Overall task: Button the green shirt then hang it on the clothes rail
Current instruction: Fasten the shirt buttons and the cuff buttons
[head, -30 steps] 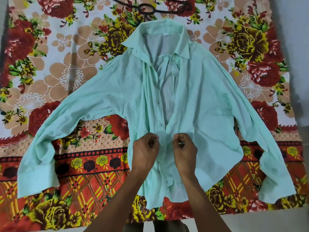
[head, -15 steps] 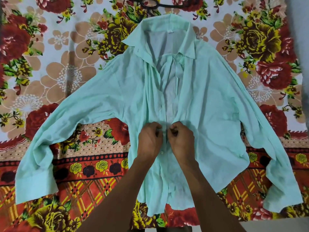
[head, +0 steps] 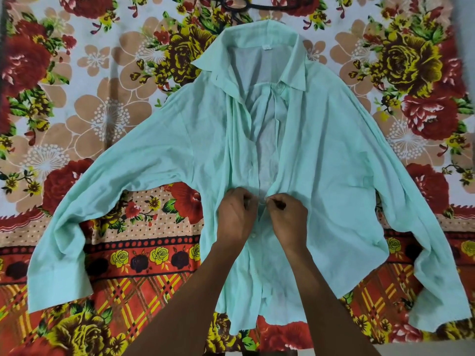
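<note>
— Where was the green shirt [head: 334, 155]?

— It lay face up on a floral bedsheet [head: 102, 104], filling the middle of the frame, with the collar toward the top and both sleeves spread out to the lower left and lower right. The front stood open from the collar down to about mid-chest.

— And the hands?

— Both met at the placket, just below the centre of the frame. The left hand [head: 235, 217] had its fingers curled round the left front edge of the shirt; the right hand [head: 289, 214] pinched the right front edge, the two almost touching each other. It looked as if a button was held between them, though it was too small to be sure.

— Anything below the hands?

— A small white button [head: 254, 235] showed on the closed front just beneath them.

— Anything else?

— A dark hanger [head: 235, 3] lay at the top edge of the frame, just above the collar.
</note>
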